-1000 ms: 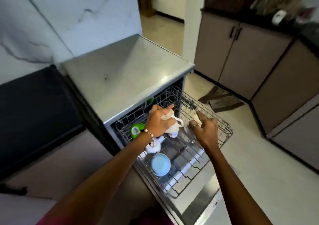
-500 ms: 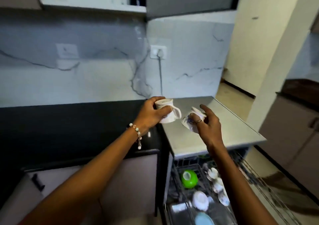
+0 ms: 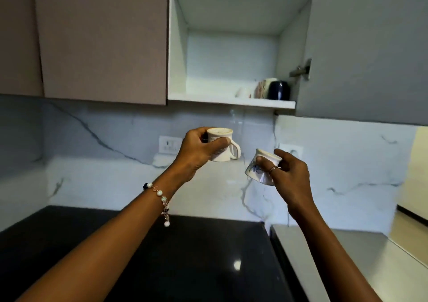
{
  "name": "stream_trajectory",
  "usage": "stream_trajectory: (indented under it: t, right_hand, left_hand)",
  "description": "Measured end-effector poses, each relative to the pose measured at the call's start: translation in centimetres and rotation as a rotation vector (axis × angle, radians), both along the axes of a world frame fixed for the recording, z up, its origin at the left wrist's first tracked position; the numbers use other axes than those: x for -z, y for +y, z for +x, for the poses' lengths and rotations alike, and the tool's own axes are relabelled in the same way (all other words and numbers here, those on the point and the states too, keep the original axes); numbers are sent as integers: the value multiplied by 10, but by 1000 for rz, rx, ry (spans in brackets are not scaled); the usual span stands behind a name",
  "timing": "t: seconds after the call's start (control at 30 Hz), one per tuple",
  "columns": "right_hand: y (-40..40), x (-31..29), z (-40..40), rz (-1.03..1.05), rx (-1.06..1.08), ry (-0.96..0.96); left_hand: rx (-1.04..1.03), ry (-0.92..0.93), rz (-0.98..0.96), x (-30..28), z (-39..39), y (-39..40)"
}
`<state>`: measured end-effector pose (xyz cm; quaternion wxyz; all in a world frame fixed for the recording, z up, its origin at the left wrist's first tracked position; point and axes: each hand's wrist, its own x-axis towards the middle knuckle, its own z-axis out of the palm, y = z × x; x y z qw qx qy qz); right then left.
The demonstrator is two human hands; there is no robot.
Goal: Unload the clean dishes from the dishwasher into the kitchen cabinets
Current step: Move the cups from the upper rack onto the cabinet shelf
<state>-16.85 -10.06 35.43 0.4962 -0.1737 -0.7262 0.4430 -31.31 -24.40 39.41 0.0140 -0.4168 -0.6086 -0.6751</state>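
Observation:
My left hand [image 3: 198, 150] grips a white cup with a handle [image 3: 223, 147], held upside down with its base up and the handle to the right. A second white cup with a blue print [image 3: 260, 170] is tilted in my right hand [image 3: 290, 174], which wears a ring. Both cups hang in the air in front of the marble backsplash, below the open wall cabinet [image 3: 231, 101]. On the cabinet's lower shelf stand a white cup [image 3: 243, 92], a patterned cup [image 3: 262, 88] and a dark blue cup [image 3: 279, 90]. The dishwasher is out of view.
The open cabinet door [image 3: 366, 46] hangs at the right, a closed brown cabinet [image 3: 102, 39] at the left. A black countertop [image 3: 162, 255] lies below my arms, with the dishwasher's grey top [image 3: 361, 255] to its right. Wall sockets [image 3: 170, 144] sit behind the cups.
Both hands lifted the cups out of the dishwasher rack and raised them to chest height. My view swung up from the rack to the open wall cabinet.

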Motion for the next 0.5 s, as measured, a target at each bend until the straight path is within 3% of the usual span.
stream_trajectory:
  t: [0.27,0.5]
  right_hand:
    - [30,-98,-93,167,-3,88]
    - [88,-180,-140,248,77,66]
  left_hand:
    - [-60,129,148,-91,-86,36]
    - [-192,188,103,-152,-133,99]
